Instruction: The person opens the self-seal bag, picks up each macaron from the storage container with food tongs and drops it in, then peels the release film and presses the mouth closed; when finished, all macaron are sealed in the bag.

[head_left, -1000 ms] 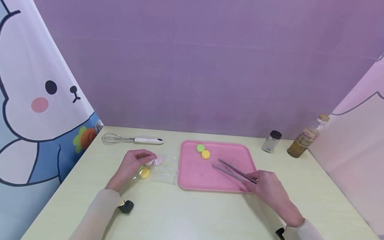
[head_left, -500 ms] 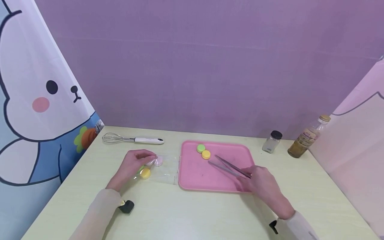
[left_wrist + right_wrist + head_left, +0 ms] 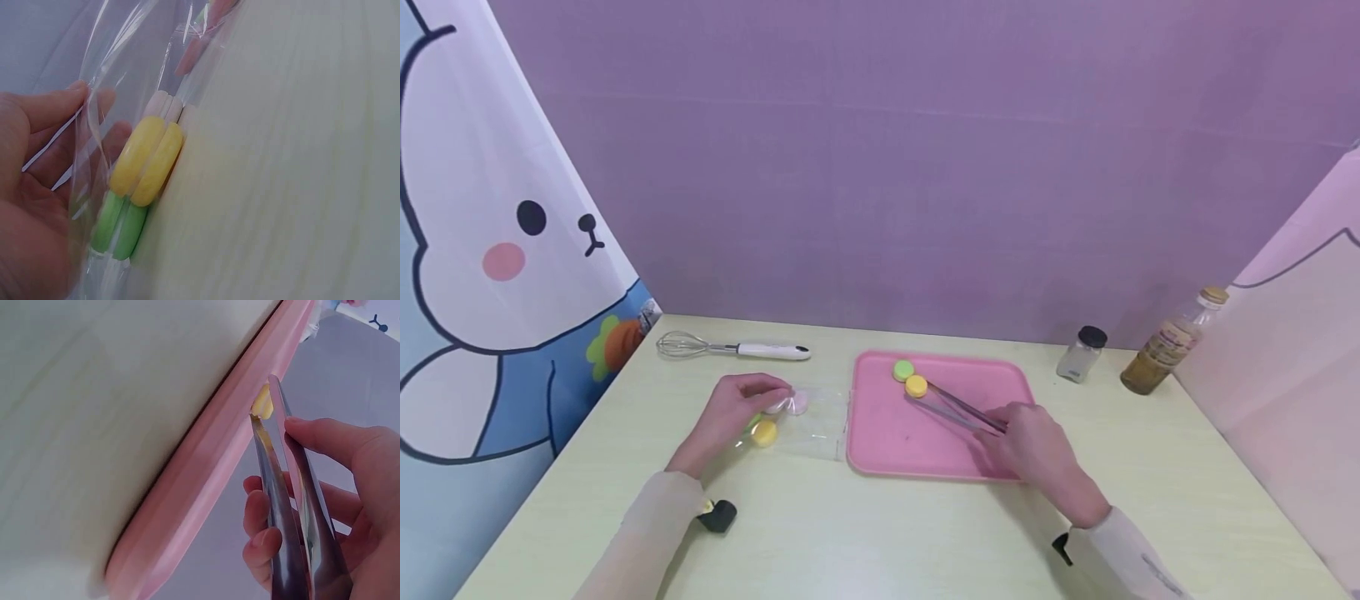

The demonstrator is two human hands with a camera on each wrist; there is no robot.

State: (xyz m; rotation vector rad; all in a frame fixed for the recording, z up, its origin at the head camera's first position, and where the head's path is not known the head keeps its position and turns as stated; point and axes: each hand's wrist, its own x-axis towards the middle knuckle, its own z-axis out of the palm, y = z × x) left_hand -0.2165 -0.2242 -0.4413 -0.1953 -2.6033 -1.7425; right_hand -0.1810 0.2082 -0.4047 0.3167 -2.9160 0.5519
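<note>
Tray was plain pink; macarons, yellow, green and pale pink; tongs, silver. Table was cream, faintly grained; backdrop, purple; whisk handle, white; jar lid, black.

Clear bag: left end hidden behind the left hand
Green macaron in the bag: mostly hidden in the head view
Pink tray: near right corner hidden by the right hand
Tweezers: near end cut off in the right wrist view; contact with the yellow macaron unclear
Bottle label: print too small to read
Jar: contents blurred
</note>
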